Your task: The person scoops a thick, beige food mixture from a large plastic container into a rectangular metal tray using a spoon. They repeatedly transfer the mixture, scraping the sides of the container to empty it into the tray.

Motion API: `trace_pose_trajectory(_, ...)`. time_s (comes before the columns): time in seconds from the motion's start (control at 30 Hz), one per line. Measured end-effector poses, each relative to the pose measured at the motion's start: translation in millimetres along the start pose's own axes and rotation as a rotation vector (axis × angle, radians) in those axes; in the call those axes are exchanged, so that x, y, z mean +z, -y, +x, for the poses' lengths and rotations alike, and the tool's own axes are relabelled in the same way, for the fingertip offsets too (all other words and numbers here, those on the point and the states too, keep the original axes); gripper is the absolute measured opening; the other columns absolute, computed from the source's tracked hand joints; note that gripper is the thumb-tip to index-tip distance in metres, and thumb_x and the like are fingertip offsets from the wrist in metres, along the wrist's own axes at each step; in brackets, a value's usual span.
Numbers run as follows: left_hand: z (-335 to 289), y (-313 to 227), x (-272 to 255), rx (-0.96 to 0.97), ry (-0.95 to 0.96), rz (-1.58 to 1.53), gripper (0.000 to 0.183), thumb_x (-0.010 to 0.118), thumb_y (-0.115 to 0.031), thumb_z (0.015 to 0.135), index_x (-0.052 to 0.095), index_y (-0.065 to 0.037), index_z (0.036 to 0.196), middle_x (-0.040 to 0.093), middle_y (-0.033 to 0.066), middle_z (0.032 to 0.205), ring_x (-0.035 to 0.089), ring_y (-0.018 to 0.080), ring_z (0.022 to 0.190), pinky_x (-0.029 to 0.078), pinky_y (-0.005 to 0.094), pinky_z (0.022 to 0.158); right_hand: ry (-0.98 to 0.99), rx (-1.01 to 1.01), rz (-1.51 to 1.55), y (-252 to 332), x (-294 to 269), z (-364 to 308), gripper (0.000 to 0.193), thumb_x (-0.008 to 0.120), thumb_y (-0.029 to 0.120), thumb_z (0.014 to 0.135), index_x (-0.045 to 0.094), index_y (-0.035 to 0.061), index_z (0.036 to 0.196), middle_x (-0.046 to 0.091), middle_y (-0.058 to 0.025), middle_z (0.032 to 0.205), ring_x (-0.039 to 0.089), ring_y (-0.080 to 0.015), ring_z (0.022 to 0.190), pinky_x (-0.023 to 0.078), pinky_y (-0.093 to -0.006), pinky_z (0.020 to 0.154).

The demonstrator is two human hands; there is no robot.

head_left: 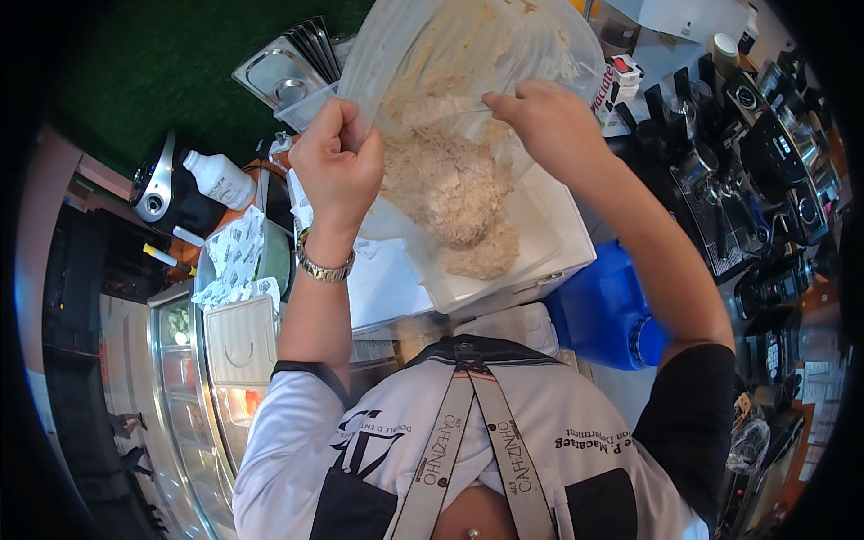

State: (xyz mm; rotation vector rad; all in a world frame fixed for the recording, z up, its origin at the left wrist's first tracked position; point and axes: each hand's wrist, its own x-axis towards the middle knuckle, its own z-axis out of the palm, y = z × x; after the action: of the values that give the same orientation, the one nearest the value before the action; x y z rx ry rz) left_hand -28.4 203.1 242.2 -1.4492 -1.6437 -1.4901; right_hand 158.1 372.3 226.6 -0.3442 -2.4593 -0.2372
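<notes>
Left hand (337,162): raised over the worktop (382,283), fingers curled shut, pinching the left rim of a clear plastic bag (432,45); a metal wristwatch (324,265) sits on that wrist. Right hand (549,121): level with the left, fingers pressed together and gripping the bag's right rim. Clear plastic bag: held up between both hands, mouth downward, smeared inside with pale beige crumbly shredded food (450,184), which hangs in a mass from the bag into the container below. White rectangular plastic container (562,225): on the worktop directly beneath the bag, open, a heap of the same beige food lying in its near half. Blue plastic jug (603,306): just beside the container's near right corner, lying with its blue cap toward the person. White lid with moulded handle (238,337): flat, at the worktop's left edge, near the left forearm. Crumpled white paper with grey print (236,256): just beyond the lid, at the left edge. White plastic bottle (220,180): lying tilted, farther left, beside a black and silver appliance (157,189). Steel trays (283,76): stacked at the far left corner, above the left hand. Small white and red carton (621,76): far side, right of the bag. Black coffee machine (765,171): along the right edge, well apart from the container. Glass display case (184,378): below the worktop's left edge, contents too blurred to tell.
</notes>
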Motion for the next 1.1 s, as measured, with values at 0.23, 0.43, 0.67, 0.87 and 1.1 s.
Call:
trace_pose_trajectory(0.23, 1.1, -7.5, -0.4, 0.015, -0.030, 0.038, 0.012, 0.061, 0.001, 0.069, 0.050, -0.002, 0.071, 0.043, 0.0032, 0.055, 0.040, 0.0087, 0.050, 0.033, 0.0232, 0.048, 0.287, 0.149, 0.045, 34.7, 52.6, -26.9, 0.026, 0.059, 0.008, 0.079, 0.067, 0.0110, 0.103, 0.062, -0.0100, 0.083, 0.063, -0.0287, 0.086, 0.052, -0.0384, 0.071)
trace_pose_trajectory(0.43, -2.8, -17.2, 1.5, 0.033, 0.007, 0.014, 0.012, 0.061, 0.001, 0.068, 0.050, -0.002, 0.070, 0.041, 0.0045, 0.054, 0.040, 0.0105, 0.049, 0.033, 0.0242, 0.047, -0.027, 0.020, 0.036, 40.0, 4.1, 1.4, 0.024, 0.057, 0.007, 0.078, 0.066, 0.0083, 0.100, 0.061, -0.0093, 0.081, 0.062, -0.0271, 0.084, 0.053, -0.0398, 0.067)
trace_pose_trajectory(0.67, -2.9, -16.3, -2.6, 0.063, -0.016, 0.125, 0.012, 0.060, 0.002, 0.068, 0.049, -0.002, 0.068, 0.041, 0.0071, 0.054, 0.040, 0.0139, 0.047, 0.032, 0.0254, 0.046, 0.215, -0.067, -0.023, 26.9, 23.7, -18.3, 0.024, 0.057, 0.008, 0.079, 0.066, 0.0083, 0.101, 0.062, -0.0091, 0.081, 0.063, -0.0267, 0.085, 0.053, -0.0389, 0.067)
trace_pose_trajectory(0.87, -9.5, -24.0, 0.0, 0.095, 0.016, 0.061, 0.011, 0.062, 0.003, 0.075, 0.053, -0.002, 0.071, 0.043, -0.0017, 0.058, 0.037, 0.0050, 0.052, 0.029, 0.0214, 0.049, 0.178, 0.257, 0.037, 7.2, 19.1, -25.7, 0.020, 0.056, 0.007, 0.082, 0.066, 0.0062, 0.099, 0.062, -0.0123, 0.080, 0.064, -0.0303, 0.082, 0.052, -0.0411, 0.068)
trace_pose_trajectory(1.1, -10.9, -16.7, -0.6, 0.080, -0.037, 0.102, 0.015, 0.064, 0.004, 0.065, 0.051, -0.003, 0.068, 0.043, 0.0066, 0.054, 0.041, 0.0142, 0.045, 0.033, 0.0258, 0.044, 0.240, 0.331, 0.122, 45.5, 19.0, -45.8, 0.019, 0.058, 0.013, 0.085, 0.066, 0.0043, 0.099, 0.063, -0.0148, 0.080, 0.065, -0.0327, 0.078, 0.052, -0.0423, 0.068)
